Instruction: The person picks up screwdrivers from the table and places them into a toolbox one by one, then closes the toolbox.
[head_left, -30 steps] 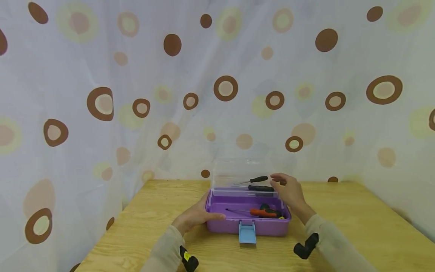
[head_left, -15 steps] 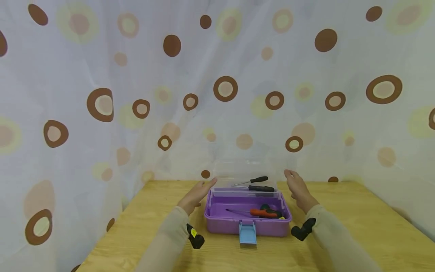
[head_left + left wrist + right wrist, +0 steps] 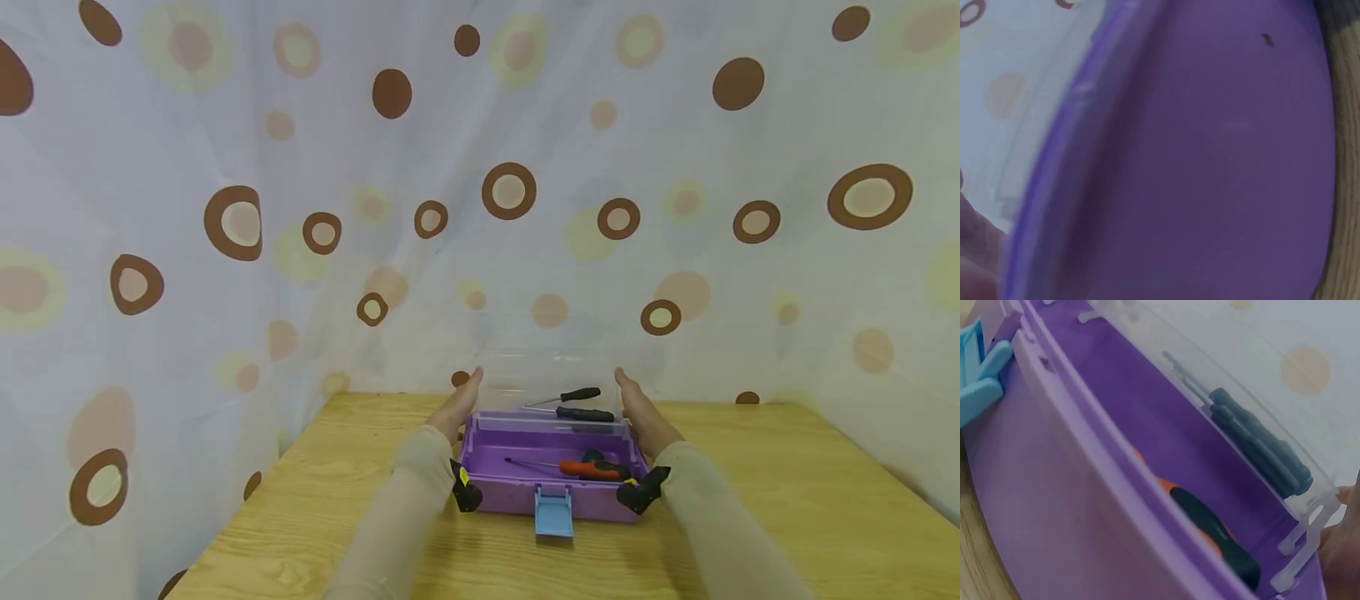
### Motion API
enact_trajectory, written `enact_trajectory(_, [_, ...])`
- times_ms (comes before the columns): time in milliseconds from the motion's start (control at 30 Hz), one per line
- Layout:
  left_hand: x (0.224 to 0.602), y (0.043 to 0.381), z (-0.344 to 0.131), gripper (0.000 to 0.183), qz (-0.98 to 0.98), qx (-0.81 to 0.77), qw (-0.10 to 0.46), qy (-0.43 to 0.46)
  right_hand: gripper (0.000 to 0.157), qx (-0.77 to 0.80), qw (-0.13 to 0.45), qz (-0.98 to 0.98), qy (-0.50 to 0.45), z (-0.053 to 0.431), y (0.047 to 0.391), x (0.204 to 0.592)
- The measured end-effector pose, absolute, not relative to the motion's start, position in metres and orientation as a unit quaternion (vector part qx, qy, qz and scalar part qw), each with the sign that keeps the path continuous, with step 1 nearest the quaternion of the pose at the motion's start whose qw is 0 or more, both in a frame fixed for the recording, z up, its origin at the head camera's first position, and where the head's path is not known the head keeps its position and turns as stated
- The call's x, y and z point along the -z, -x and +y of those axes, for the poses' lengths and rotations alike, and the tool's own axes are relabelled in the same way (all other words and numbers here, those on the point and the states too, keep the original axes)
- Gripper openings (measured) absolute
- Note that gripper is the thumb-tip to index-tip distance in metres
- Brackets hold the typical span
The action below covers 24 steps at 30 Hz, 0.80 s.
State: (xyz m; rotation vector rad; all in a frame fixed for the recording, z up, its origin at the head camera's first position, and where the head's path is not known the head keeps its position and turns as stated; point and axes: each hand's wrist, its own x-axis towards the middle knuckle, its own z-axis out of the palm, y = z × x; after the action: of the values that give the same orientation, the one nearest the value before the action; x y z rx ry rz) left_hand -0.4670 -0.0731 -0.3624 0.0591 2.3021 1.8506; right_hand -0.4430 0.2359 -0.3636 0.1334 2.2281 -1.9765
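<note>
A purple toolbox (image 3: 495,493) sits on the table, its transparent lid (image 3: 551,371) standing back. In its bottom lies an orange-and-black screwdriver (image 3: 585,470). Two black-handled screwdrivers, one (image 3: 585,415) in front of the other (image 3: 580,394), show in the clear plastic part at the back. My left hand (image 3: 456,407) is at the lid's left side with the thumb extended upward. On the opposite side, my right hand (image 3: 643,412) mirrors it, fingers straight beside the box's back corner. The toolbox's side wall (image 3: 1222,162) fills most of the left wrist view.
A light blue latch (image 3: 553,514) hangs down at the toolbox's front. Wooden tabletop (image 3: 757,492) extends to both sides. Behind it hangs a white curtain (image 3: 555,250) with brown and yellow circles.
My left hand let go of the box's front left rim and moved back beside the lid. My right hand left the black screwdrivers, swung outward, then came in against the right side.
</note>
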Motion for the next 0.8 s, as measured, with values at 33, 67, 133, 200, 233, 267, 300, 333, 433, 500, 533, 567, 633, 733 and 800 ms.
enact_trajectory(33, [0.365,0.471,-0.068,0.087,0.776,-0.624,0.089,-0.024,0.094,0.667,0.083,0.739,-0.045,0.236,0.444,0.365])
enact_trajectory(67, [0.367,0.476,-0.064,0.086,0.775,-0.626,0.082,-0.030,0.094,0.673,0.079,0.734,-0.047,0.235,0.445,0.366])
enact_trajectory(133, [0.372,0.487,-0.058,0.085,0.772,-0.631,0.062,-0.034,0.093,0.686,0.069,0.722,-0.056,0.234,0.447,0.370])
enact_trajectory(200, [0.382,0.499,-0.055,0.092,0.765,-0.642,0.035,-0.039,0.092,0.695,0.055,0.714,-0.063,0.233,0.449,0.373])
enact_trajectory(233, [0.384,0.501,-0.054,0.092,0.761,-0.647,0.030,-0.036,0.090,0.693,0.047,0.717,-0.062,0.233,0.449,0.374])
enact_trajectory(267, [0.386,0.502,-0.054,0.094,0.756,-0.653,0.031,-0.033,0.088,0.691,0.039,0.720,-0.059,0.232,0.450,0.375])
enact_trajectory(300, [0.388,0.501,-0.055,0.094,0.746,-0.664,0.035,-0.032,0.087,0.686,0.033,0.725,-0.053,0.231,0.451,0.376])
enact_trajectory(333, [0.388,0.498,-0.055,0.093,0.739,-0.672,0.041,-0.033,0.086,0.680,0.030,0.731,-0.047,0.232,0.451,0.378])
enact_trajectory(433, [0.385,0.480,-0.058,0.086,0.719,-0.691,0.067,-0.031,0.084,0.659,0.023,0.751,-0.030,0.232,0.450,0.380])
enact_trajectory(500, [0.384,0.473,-0.060,0.086,0.708,-0.701,0.072,-0.039,0.082,0.655,0.020,0.755,-0.026,0.232,0.450,0.381])
enact_trajectory(533, [0.384,0.471,-0.061,0.086,0.708,-0.701,0.073,-0.040,0.082,0.655,0.019,0.755,-0.028,0.232,0.450,0.381])
enact_trajectory(567, [0.384,0.470,-0.062,0.087,0.705,-0.704,0.074,-0.046,0.082,0.655,0.018,0.755,-0.028,0.232,0.449,0.381])
enact_trajectory(633, [0.385,0.469,-0.062,0.089,0.701,-0.708,0.076,-0.049,0.083,0.653,0.018,0.757,-0.025,0.232,0.448,0.382])
enact_trajectory(733, [0.387,0.472,-0.062,0.092,0.689,-0.719,0.080,-0.046,0.084,0.643,0.021,0.765,-0.017,0.232,0.447,0.382])
enact_trajectory(800, [0.388,0.473,-0.063,0.095,0.682,-0.725,0.084,-0.041,0.085,0.633,0.022,0.774,-0.011,0.231,0.447,0.381])
